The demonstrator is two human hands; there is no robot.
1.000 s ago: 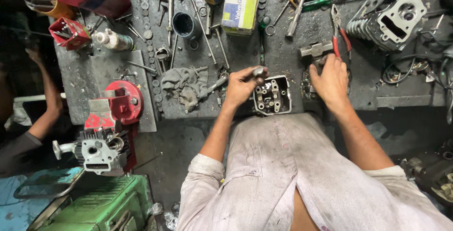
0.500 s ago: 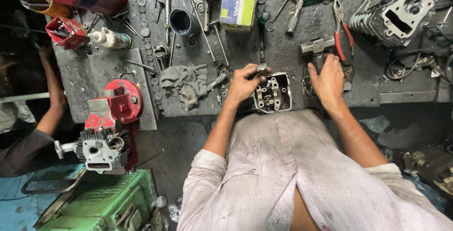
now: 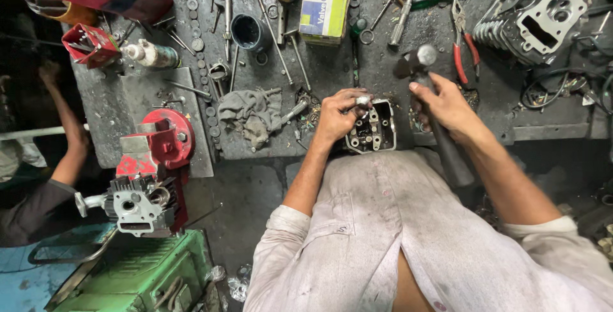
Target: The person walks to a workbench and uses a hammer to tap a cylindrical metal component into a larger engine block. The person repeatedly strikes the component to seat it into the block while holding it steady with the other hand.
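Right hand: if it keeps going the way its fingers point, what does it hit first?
The right hand points up-left along the bench, so probably the hammer head it grips, then the long metal tool beyond; depth unclear.

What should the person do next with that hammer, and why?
Probably a light tap down onto the small metal piece. The left hand pinches that piece upright on the cylinder head, and the right hand holds the hammer with its head raised just beside it, so a gentle blow looks likely.
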